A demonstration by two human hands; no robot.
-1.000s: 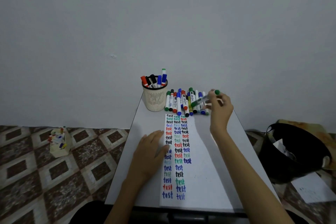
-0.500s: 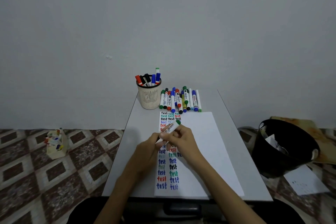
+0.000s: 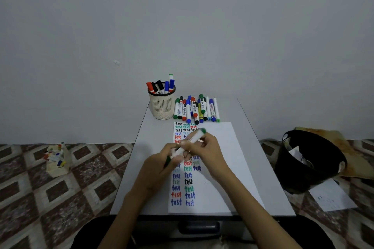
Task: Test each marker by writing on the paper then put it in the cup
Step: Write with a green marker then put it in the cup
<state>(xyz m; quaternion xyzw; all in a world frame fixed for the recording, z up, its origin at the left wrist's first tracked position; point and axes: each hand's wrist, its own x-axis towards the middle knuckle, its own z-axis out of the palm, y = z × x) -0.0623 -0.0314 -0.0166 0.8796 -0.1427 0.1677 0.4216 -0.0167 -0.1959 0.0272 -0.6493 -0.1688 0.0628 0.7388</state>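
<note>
Green-ended white marker (image 3: pixel 192 140): held tilted above white paper sheet (image 3: pixel 222 168) on grey counter (image 3: pixel 259 168). Right grip (image 3: pixel 208 151) clasps the barrel; left grip (image 3: pixel 159 166) pinches the blurred dark green cap end. Beige mesh cup (image 3: pixel 163 107), holding markers, stands at the counter's far end, row of loose markers (image 3: pixel 195 110) just beside it.

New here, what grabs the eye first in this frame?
Mid-table, the left hand and right hand grip a green marker over the paper, whose left side carries columns of coloured "test" words. Behind it a mesh cup of markers stands beside a row of markers lying on the table.
</note>
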